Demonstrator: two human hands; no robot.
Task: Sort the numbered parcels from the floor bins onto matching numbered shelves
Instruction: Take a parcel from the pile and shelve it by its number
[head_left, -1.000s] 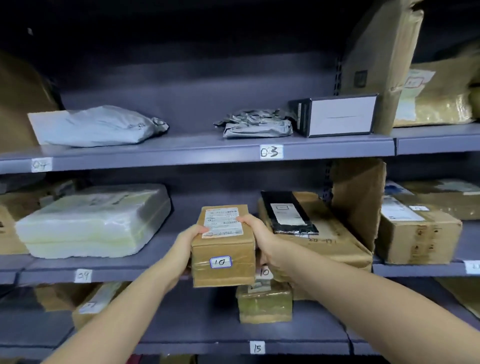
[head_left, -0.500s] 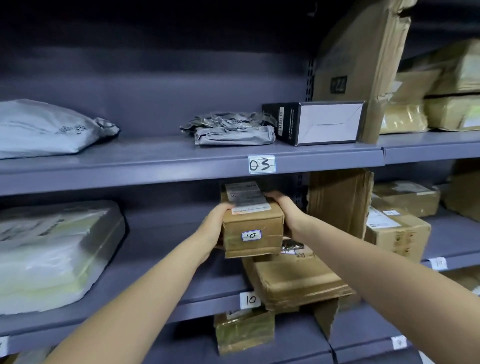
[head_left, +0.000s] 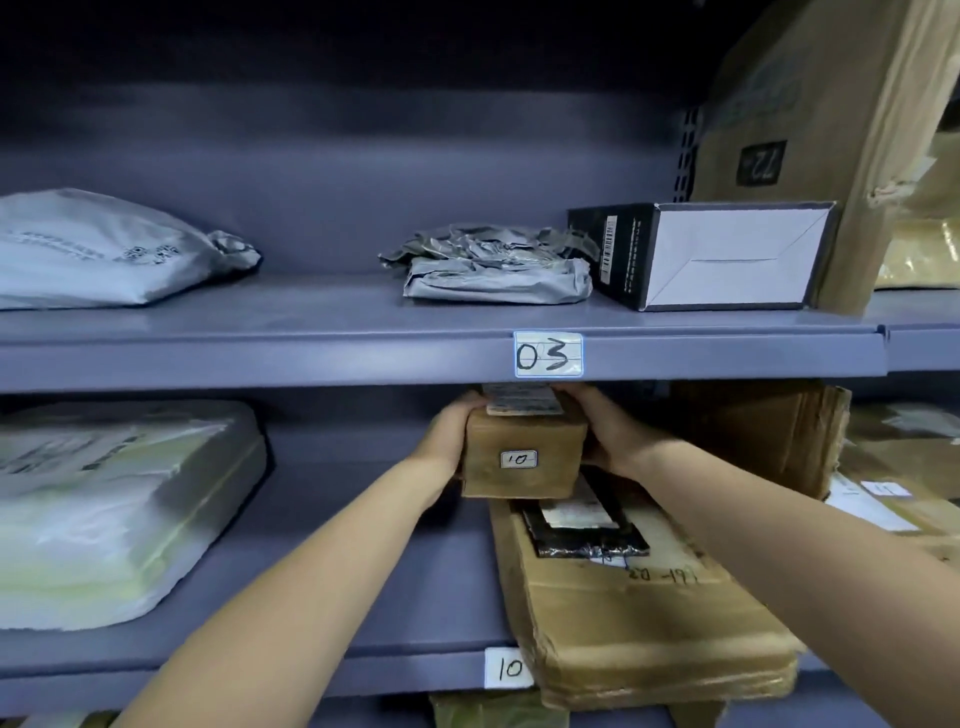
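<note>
- Left hand (head_left: 451, 434) and right hand (head_left: 605, 431) clamp the small brown parcel marked 10 (head_left: 522, 457) from either side, fingers curled over its top edges.
- Parcel sits in the shelf bay tagged 10 (head_left: 509, 669), just under the lip of the shelf tagged 03 (head_left: 548, 354), above the flat carton (head_left: 649, 613) at that shelf's front edge.
- Black packet (head_left: 582, 530) lies on the carton, right beneath the parcel; can't tell if they touch.

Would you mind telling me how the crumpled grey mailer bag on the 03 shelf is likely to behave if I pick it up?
The crumpled grey mailer bag is creased and sagging, so it will probably be floppy and droop from one hand. It lies low and flat, which suggests light, soft contents. Its plastic film looks smooth, so it may slide easily on the shelf and will not roll.
</note>
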